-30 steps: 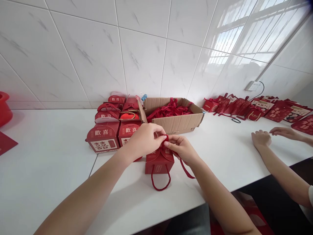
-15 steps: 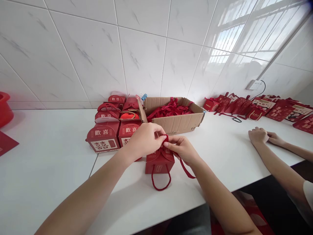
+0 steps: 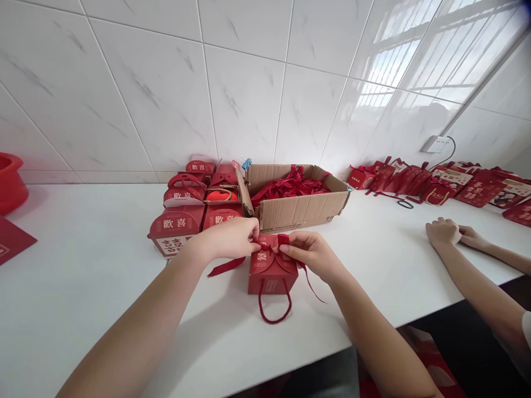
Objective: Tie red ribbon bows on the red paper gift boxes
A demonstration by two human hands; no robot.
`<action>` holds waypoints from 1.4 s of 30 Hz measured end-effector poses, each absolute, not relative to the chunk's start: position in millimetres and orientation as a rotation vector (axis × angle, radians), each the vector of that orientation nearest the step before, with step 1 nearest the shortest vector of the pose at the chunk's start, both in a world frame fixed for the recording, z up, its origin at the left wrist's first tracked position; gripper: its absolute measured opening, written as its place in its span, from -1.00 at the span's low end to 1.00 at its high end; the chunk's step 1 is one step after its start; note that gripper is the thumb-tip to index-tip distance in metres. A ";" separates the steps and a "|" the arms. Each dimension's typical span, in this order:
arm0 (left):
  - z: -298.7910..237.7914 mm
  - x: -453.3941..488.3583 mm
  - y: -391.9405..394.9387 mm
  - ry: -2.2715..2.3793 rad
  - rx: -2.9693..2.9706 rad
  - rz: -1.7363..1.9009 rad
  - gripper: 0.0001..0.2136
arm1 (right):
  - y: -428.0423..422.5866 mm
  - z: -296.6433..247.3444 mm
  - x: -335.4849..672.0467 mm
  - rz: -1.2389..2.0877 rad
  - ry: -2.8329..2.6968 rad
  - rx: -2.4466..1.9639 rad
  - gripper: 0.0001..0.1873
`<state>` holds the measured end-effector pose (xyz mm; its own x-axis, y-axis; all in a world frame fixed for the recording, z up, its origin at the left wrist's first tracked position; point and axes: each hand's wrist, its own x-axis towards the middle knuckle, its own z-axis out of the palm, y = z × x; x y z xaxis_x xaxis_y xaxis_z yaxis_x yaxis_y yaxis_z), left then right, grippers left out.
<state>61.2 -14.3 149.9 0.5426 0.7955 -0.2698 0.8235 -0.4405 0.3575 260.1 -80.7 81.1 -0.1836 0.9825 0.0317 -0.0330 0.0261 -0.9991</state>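
A small red gift box (image 3: 271, 272) with a rope handle (image 3: 274, 309) hanging down its front stands near the front edge of the white table (image 3: 83, 287). A red ribbon (image 3: 226, 266) is knotted on top of it. My left hand (image 3: 226, 239) pinches the ribbon's left loop, and its tail trails off to the left. My right hand (image 3: 309, 253) pinches the right loop (image 3: 283, 240), and a thin tail hangs below the wrist. Both hands sit just above the box's top flaps.
Several finished red boxes (image 3: 176, 229) stand behind my left hand. An open cardboard carton (image 3: 302, 210) of red ribbons sits behind the box. Flat red boxes (image 3: 435, 185) lie at the far right. Another person's hands (image 3: 450, 235) rest on the table. A red tub (image 3: 10, 182) is far left.
My hands have drawn apart sideways, pulling the ribbon out into two loops with a tail to the left. The other person's hands have come together and rest still.
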 end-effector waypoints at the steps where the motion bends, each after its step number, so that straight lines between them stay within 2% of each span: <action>1: 149.4 61.8 -14.1 1.316 2.327 -0.102 -0.88 | -81.3 80.8 260.3 1.331 -1.330 -1.065 -0.77; 7: 151.9 62.3 -15.0 1.276 2.332 -0.131 -0.98 | -83.5 81.0 256.2 1.285 -1.353 -1.054 -0.74; 10: 157.2 60.6 -17.7 1.248 2.320 -0.075 -0.97 | -83.8 81.7 250.0 1.206 -1.334 -1.080 -0.74; 16: 170.1 57.3 -29.6 1.054 2.281 0.147 -0.85 | -83.0 81.9 237.2 0.922 -1.398 -1.299 -0.81; 20: 172.6 61.6 -37.6 0.907 2.225 0.315 -0.90 | -85.6 84.8 236.3 0.758 -1.616 -1.344 -0.79; 23: 165.2 71.5 -37.6 0.828 2.214 0.536 -0.90 | -87.6 85.8 238.3 0.731 -1.749 -1.272 -0.89; 26: 150.2 84.3 -31.7 0.794 2.172 0.670 -0.89 | -86.5 82.7 239.1 0.774 -1.719 -1.297 -0.76; 29: 133.6 95.4 -22.9 0.906 2.241 0.715 -0.89 | -83.5 77.7 238.4 0.762 -1.664 -1.312 -0.69; 33: 124.4 98.2 -13.9 1.354 2.621 0.965 -0.81 | -81.5 74.9 238.5 0.814 -1.660 -1.238 -0.74; 35: 129.1 92.4 -13.9 1.407 2.664 1.056 -0.82 | -81.6 75.2 239.1 0.860 -1.623 -1.237 -0.73; 38: 143.8 78.4 -19.6 1.267 2.603 0.821 -0.94 | -82.2 76.1 239.5 0.909 -1.582 -1.242 -0.72; 42: 159.5 65.9 -26.9 1.116 2.330 0.335 -0.77 | -82.6 76.5 239.3 0.925 -1.567 -1.240 -0.71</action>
